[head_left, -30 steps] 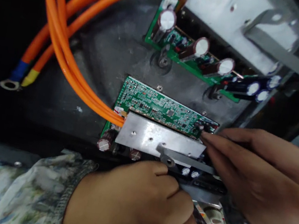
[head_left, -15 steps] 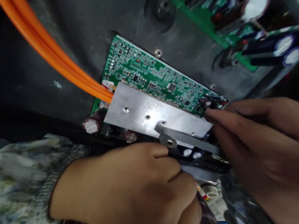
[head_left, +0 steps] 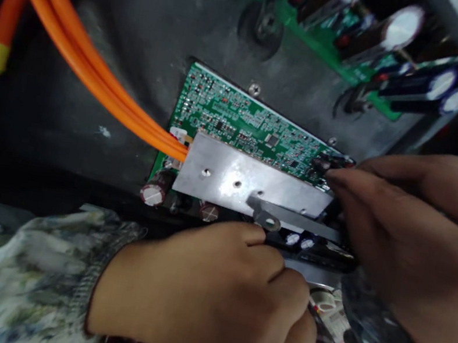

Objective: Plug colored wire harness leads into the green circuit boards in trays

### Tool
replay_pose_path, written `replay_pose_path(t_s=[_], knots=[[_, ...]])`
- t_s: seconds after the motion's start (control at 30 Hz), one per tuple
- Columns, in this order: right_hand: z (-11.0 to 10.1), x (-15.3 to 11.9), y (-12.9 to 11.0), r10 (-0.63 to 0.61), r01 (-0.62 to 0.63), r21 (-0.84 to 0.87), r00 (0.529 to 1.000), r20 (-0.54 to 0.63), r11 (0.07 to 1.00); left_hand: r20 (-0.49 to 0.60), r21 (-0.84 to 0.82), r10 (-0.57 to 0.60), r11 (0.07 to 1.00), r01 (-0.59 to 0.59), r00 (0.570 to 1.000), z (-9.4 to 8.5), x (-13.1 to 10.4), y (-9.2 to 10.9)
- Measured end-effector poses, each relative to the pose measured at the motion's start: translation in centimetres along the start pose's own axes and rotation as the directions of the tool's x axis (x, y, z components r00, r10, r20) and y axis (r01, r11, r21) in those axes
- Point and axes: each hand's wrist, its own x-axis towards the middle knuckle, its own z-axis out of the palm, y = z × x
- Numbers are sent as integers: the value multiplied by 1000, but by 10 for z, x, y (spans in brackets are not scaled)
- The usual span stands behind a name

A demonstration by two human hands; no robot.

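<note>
The circuit board [head_left: 239, 111] lies across the centre of the frame, its lower part under an aluminium plate [head_left: 213, 183]. At right of centre, the right hand [head_left: 416, 240] reaches in from the frame's right edge, its fingertips brought near together at the board's right end, a grip probably kept narrow because the parts there are crowded; whether it has hold of anything, I cannot tell. The left hand [head_left: 205, 303] is curled at lower centre, just below the metal bar [head_left: 304, 220], perhaps to steady the work; its fingertips are hidden, so its grip cannot be told.

Orange cables [head_left: 89, 82] run from the plate's left end to the upper left, away from both hands. The board's upper edge faces a bare strip of dark panel [head_left: 149, 21], widest towards the left. Room is tighter at right, where a second board [head_left: 309, 41] with tall capacitors [head_left: 400, 27] fills the upper right.
</note>
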Motion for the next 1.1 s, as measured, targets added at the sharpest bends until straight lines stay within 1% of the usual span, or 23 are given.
replay_pose_path(t_s=[0.07, 0.13, 0.27, 0.33, 0.4, 0.47, 0.57, 0.6, 0.67, 0.77, 0.93, 1.1], knots=[[1, 0, 0, 6, -6, -16, 1000, 25, 1000, 9, -8, -15, 1000, 15, 1000, 1, -2, 0], [2, 1, 1, -26, 27, -38, 999, 32, 999, 28, -19, -29, 999, 30, 999, 2, -4, 0], [2, 6, 2, -18, 17, -46, 1000, -23, 999, 32, -35, -39, 999, 40, 999, 3, -8, 2], [0, 8, 0, -20, 20, -11, 1000, -14, 1000, 18, -29, -27, 999, 28, 999, 4, -8, 2], [-2, 10, -3, -73, 72, 22, 997, 30, 997, -2, -13, -1, 1000, 1, 1000, 4, -8, 1], [-1, 9, -6, -86, 84, 56, 995, 46, 995, -18, -2, 16, 1000, -16, 1000, 4, -7, 0], [2, 6, -6, -59, 59, 64, 998, 0, 996, -29, 2, 35, 999, -35, 999, 5, -7, -2], [3, 6, -5, -70, 71, 49, 997, -13, 996, -33, 8, 42, 999, -42, 999, 5, -7, -2], [4, 5, -2, -132, 131, -9, 991, -32, 991, -44, 20, 44, 999, -43, 998, 6, -6, -2], [2, 8, 2, -215, 213, -83, 976, -23, 974, -48, 24, 35, 999, -34, 998, 6, -6, -1], [-4, 14, 7, -372, 368, -130, 928, -9, 921, -60, 35, 67, 997, -65, 996, 7, -7, 0], [-5, 17, 8, -439, 435, -169, 898, 14, 885, -83, 61, 74, 996, -69, 994, 8, -10, 0]])
